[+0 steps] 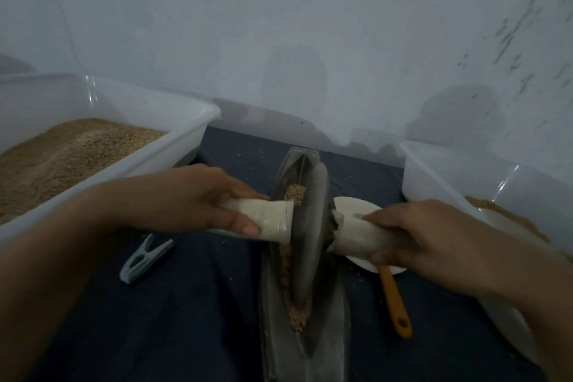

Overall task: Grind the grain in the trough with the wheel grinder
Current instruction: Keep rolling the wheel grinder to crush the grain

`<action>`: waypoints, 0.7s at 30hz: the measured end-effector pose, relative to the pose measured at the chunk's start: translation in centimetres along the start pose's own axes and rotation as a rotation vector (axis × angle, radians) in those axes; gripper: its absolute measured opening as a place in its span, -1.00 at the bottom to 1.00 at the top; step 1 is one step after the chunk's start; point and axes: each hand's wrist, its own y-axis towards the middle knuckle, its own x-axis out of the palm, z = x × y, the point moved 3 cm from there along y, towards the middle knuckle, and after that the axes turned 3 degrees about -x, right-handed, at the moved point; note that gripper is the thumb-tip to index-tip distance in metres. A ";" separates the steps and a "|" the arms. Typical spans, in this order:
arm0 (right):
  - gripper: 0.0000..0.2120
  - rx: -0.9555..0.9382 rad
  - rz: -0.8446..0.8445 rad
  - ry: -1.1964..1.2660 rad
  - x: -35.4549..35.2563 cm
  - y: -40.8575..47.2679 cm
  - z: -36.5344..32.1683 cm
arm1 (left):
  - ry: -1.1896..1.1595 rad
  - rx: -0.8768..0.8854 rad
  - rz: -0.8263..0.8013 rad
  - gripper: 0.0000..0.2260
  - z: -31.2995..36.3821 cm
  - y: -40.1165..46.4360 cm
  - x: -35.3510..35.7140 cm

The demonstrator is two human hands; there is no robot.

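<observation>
**Both hands on wheel grinder, mid-trough**

Left hand (198, 198) grips the left handle (263, 219), right hand (418, 239) grips the right handle (356, 237); fingers curled round each, hands apart with the wheel (310, 236) between them. Wheel stands upright on edge in the trough (335, 319), roughly mid-length.

Key relation: trough's long axis runs straight away from the person, handles run crosswise to it. So, as a judgement, the next stroke is a push or pull along that axis, both hands equally near and sharing the load.

Grain (294, 192) sits just beyond the wheel, coarse and tan; more of it, finer-looking, lies in the groove on the near side (297, 313).

Materials: wheel is a dark, thin metal-looking disc; trough dark, boat-shaped, narrow groove. Handles pale, smooth, flaring toward the disc.

Around it: white tub (124, 102) with grain on the left, another white tub (449, 170) on the right, white plate (353, 205), orange-handled tool (393, 301), grey clothes peg (145, 257) on the dark cloth (186, 319).
</observation>
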 end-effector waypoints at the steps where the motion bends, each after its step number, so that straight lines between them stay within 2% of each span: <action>1: -0.76 -0.018 -0.043 0.032 -0.3 -0.4 -0.1 | -0.046 0.031 -0.046 -0.56 0.1 -0.2 -0.1; 3: -0.77 -0.015 -0.070 0.085 -0.5 -0.6 -0.2 | -0.096 0.041 -0.078 -0.57 0.2 -0.4 -0.2; 5: -0.78 0.020 0.009 0.070 -0.1 -0.2 -0.1 | -0.080 0.009 -0.040 -0.55 0.1 -0.1 0.0; 7: -0.73 0.075 0.119 0.010 0.7 0.8 0.2 | 0.002 -0.074 0.080 -0.53 -0.4 0.6 0.3; 9: -0.65 0.127 0.201 -0.025 1.7 2.2 0.5 | 0.177 -0.150 0.274 -0.50 -0.8 1.4 0.6; 11: -0.59 0.159 0.270 -0.074 2.4 3.3 0.9 | 0.388 -0.143 0.458 -0.46 -0.9 2.1 1.3; 14: -0.53 0.160 0.299 -0.111 3.1 3.8 1.3 | 0.516 -0.094 0.560 -0.44 -1.1 2.7 1.8; 16: -0.56 0.145 0.269 -0.059 2.8 3.4 1.3 | 0.468 -0.080 0.511 -0.43 -1.2 2.6 1.5; 19: -0.67 0.087 0.155 -0.040 1.6 2.1 0.9 | 0.265 -0.088 0.276 -0.37 -0.7 1.3 0.6; 21: -0.76 0.033 0.050 -0.009 0.7 0.9 0.6 | 0.123 -0.041 0.100 -0.52 -0.1 0.4 0.2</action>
